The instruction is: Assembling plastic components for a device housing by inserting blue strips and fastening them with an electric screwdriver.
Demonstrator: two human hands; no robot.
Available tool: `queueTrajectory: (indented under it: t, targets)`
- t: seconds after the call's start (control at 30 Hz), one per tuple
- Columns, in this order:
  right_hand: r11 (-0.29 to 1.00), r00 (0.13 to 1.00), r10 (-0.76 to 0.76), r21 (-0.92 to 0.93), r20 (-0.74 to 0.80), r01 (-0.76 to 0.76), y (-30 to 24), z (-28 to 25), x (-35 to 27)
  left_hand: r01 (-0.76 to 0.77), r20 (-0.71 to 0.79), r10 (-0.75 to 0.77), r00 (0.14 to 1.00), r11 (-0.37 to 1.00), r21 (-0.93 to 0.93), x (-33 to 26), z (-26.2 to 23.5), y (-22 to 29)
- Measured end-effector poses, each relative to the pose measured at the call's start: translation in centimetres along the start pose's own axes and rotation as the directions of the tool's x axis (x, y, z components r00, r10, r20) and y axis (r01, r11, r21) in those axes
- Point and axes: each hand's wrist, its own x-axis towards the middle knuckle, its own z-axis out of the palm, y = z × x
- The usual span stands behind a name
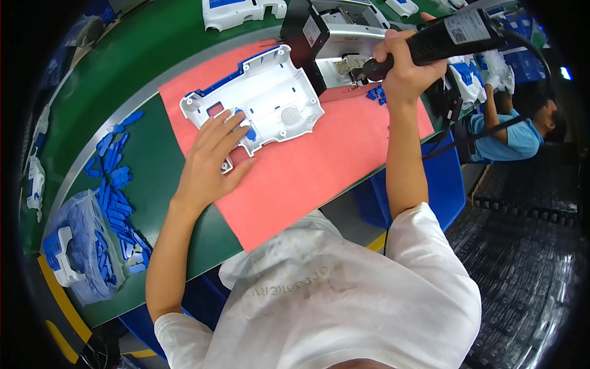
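Note:
A white plastic housing shell lies with its hollow inside up on a pink mat. My left hand rests over its near left part, fingers stretched out and thumb apart. The fingertips touch or hover by small blue pieces set in the shell; contact there is hard to tell. Raised at the right, my right hand is closed round a black corded electric screwdriver. The tool's nose points left, at the front of a metal screw feeder; whether its tip touches is unclear.
Small blue parts lie beside the feeder. Blue strips and an open plastic bag occupy the left of the table. More white shells stand on the green belt beyond. A cable hangs at right, near a co-worker.

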Motion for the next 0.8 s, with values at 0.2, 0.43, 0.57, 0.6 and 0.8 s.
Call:
queueTrajectory:
  t: [0.2,0.43,0.57,0.6,0.8]
  targets:
    - [0.929,0.998,0.052,0.365,0.026,-0.058,-3.2,3.4,-2.5,0.023,-0.012,-0.024,1.0,0.999,-0.033,-0.5,-0.2,-0.1]
    - [0.913,0.954,0.203,0.308,0.219,-0.266,-4.0,12.5,-8.3,-0.014,-0.042,0.01,0.999,0.995,-0.097,-0.8,0.5,-0.7]
    - [0.944,0.921,0.167,0.214,0.351,-0.252,-3.6,12.4,-8.9,-0.033,-0.041,0.031,0.999,0.998,-0.047,-1.1,0.4,-0.8]
    - [0.957,0.92,0.146,0.183,0.364,-0.224,-3.6,12.3,-9.0,-0.021,-0.047,0.018,0.999,0.998,-0.053,-1.3,0.5,-0.8]
    - [0.973,0.914,0.123,0.133,0.388,-0.188,-3.5,12.6,-9.6,-0.034,-0.052,0.032,0.998,0.999,-0.037,-1.5,0.7,-1.0]
